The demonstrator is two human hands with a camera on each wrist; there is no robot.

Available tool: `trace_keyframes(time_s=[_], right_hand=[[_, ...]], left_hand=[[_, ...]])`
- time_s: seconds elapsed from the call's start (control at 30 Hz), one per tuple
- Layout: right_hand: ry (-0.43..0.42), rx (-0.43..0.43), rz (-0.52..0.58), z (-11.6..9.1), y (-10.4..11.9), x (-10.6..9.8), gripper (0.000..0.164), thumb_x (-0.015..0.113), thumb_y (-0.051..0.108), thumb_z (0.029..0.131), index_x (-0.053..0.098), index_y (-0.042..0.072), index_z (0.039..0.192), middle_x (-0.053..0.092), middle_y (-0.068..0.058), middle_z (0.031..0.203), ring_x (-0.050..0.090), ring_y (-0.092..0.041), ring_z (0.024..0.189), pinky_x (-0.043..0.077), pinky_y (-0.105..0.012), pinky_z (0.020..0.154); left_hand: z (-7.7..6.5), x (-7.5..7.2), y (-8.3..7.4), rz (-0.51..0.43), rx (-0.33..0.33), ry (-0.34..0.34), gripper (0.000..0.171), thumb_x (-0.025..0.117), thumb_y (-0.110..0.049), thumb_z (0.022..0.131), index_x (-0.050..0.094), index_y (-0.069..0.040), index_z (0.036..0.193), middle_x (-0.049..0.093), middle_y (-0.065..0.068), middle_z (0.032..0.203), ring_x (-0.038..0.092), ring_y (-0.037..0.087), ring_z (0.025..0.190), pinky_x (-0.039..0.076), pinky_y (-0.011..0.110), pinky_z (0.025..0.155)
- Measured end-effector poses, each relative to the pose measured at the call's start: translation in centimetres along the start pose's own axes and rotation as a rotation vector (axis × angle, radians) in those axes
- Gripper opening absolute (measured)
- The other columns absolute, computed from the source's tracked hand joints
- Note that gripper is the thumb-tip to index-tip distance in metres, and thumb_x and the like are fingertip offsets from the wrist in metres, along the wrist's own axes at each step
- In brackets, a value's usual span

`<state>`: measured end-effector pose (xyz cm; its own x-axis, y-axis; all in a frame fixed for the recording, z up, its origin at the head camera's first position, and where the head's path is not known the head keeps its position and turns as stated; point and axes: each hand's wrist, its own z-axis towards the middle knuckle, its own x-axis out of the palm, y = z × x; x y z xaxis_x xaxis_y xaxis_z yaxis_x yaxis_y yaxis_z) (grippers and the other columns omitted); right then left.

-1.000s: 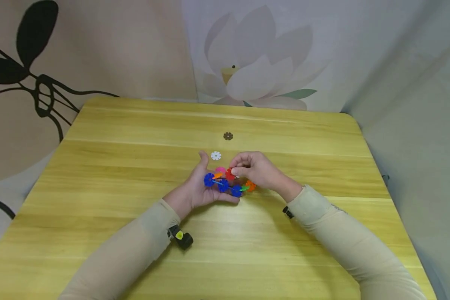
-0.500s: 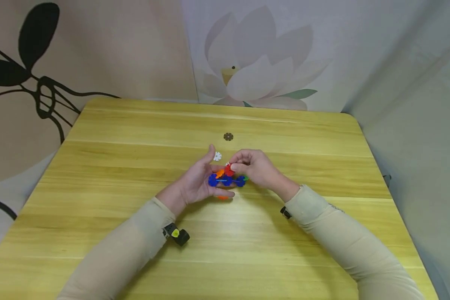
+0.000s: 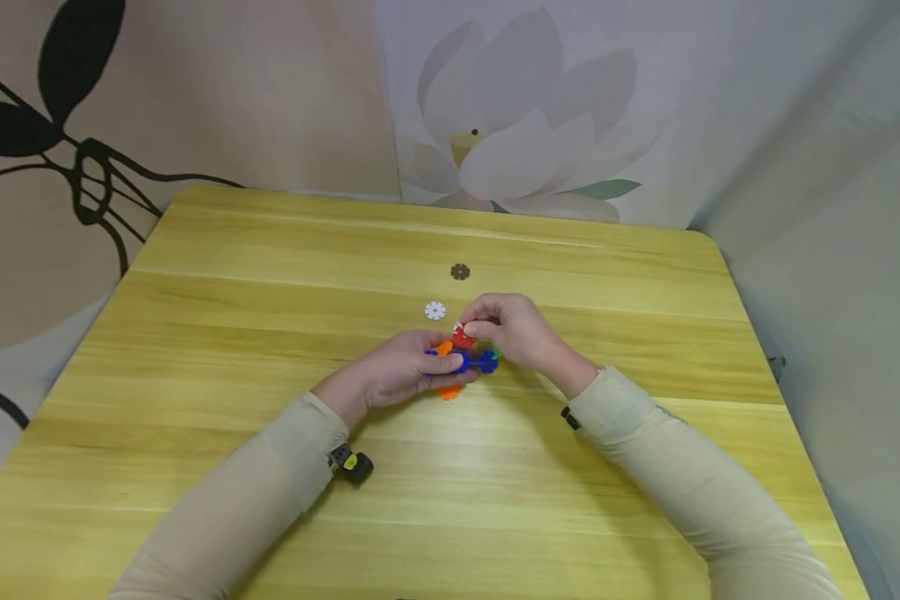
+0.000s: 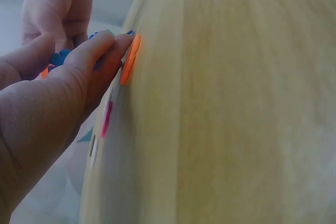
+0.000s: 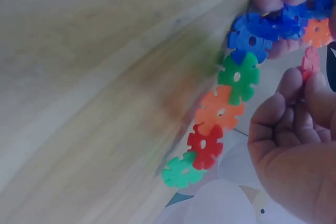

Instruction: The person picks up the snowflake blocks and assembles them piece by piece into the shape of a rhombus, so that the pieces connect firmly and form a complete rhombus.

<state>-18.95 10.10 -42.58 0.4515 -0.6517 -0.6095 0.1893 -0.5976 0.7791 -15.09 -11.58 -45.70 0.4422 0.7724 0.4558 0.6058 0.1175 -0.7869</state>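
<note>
My left hand (image 3: 401,368) grips a string of joined plastic snowflake discs, its thumb across a blue disc (image 3: 487,361). Between thumb and fingers my right hand (image 3: 513,329) pinches a red snowflake disc (image 3: 462,337), right beside an orange disc (image 5: 315,34). Whether red and orange are slotted together I cannot tell. In the right wrist view a chain runs down from the blue discs: a green disc (image 5: 247,72), an orange one (image 5: 210,106), a red one (image 5: 211,153) and a light green one (image 5: 176,174). The left palm and fingers partly hide the blue discs.
A white disc (image 3: 435,311) lies on the wooden table (image 3: 270,250) just beyond the hands, with a brown disc (image 3: 460,272) farther back. A pink disc (image 4: 107,119) shows edge-on in the left wrist view. Curtains (image 3: 285,100) hang behind the table.
My left hand went from spread palm up to thumb down over the blue discs. The string turned and shifted slightly right; my right hand kept its pinch on the red disc.
</note>
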Motion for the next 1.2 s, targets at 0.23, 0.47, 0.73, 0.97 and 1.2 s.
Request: trace_keyframes(time_s=[0.23,0.47,0.73,0.97,1.2], right_hand=[[0.053,-0.02,0.001,0.5,0.4,0.0,0.009,0.069,0.014,0.105,0.078,0.013,0.104,0.079,-0.003,0.099,0.073,-0.024,0.093,0.062,-0.032,0.082],[0.079,-0.015,0.011,0.9,0.3,0.2,0.009,0.069,0.013,0.105,0.078,0.013,0.103,0.079,-0.002,0.098,0.071,-0.023,0.09,0.061,-0.03,0.082],[0.109,-0.02,0.015,1.2,0.3,0.6,0.011,0.07,0.012,0.105,0.079,0.013,0.099,0.081,-0.001,0.097,0.069,-0.019,0.089,0.059,-0.028,0.082],[0.119,-0.011,0.049,1.5,0.3,0.9,0.01,0.073,0.012,0.102,0.081,0.013,0.097,0.082,0.001,0.094,0.071,-0.012,0.088,0.06,-0.027,0.084],[0.037,0.018,-0.142,2.4,-0.1,-1.4,0.023,0.064,0.019,0.109,0.077,0.009,0.124,0.081,-0.009,0.117,0.077,-0.024,0.102,0.065,-0.04,0.095]], left_hand=[[-0.1,0.1,0.0,0.02,-0.014,0.008,0.051,0.053,-0.002,0.111,0.036,0.006,0.158,0.043,0.025,0.164,0.053,0.039,0.148,0.051,0.037,0.117],[0.0,-0.1,0.0,0.078,-0.003,0.08,0.053,0.052,-0.002,0.111,0.035,0.002,0.161,0.043,0.023,0.166,0.053,0.04,0.148,0.051,0.039,0.119],[0.2,-0.1,0.1,0.075,-0.003,0.105,0.054,0.048,-0.001,0.112,0.03,0.003,0.163,0.039,0.022,0.168,0.049,0.041,0.151,0.046,0.041,0.123],[0.1,-0.2,0.3,0.065,0.001,0.122,0.058,0.048,0.001,0.111,0.025,0.002,0.165,0.036,0.024,0.17,0.051,0.04,0.15,0.048,0.038,0.122],[0.2,-0.1,0.5,0.018,0.002,0.076,0.053,0.056,-0.005,0.11,0.036,0.004,0.158,0.051,0.024,0.158,0.068,0.034,0.131,0.055,0.045,0.115]])
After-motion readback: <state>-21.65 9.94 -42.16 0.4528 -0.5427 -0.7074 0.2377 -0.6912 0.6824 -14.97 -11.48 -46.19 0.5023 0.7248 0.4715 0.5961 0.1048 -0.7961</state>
